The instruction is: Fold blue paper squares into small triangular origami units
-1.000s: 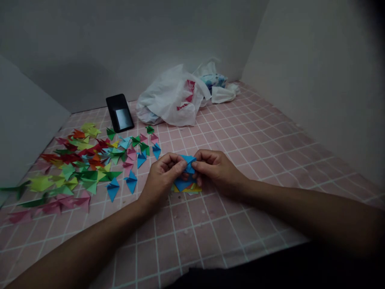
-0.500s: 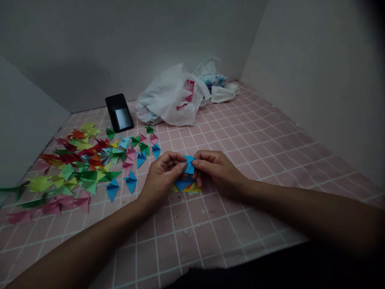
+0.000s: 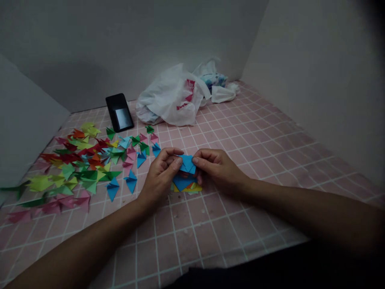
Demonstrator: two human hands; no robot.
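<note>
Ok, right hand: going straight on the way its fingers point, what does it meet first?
The blue folded paper, which the right hand is already pinching at its fingertips. Past that, the left hand looks next in line, though depth is hard to judge from this view.

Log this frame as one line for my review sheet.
Left hand | right hand | both grip blue folded origami paper | pink grid mat beneath

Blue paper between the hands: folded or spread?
Folded: the blue paper forms a creased triangular point, pinched between the left hand and right hand.
</note>
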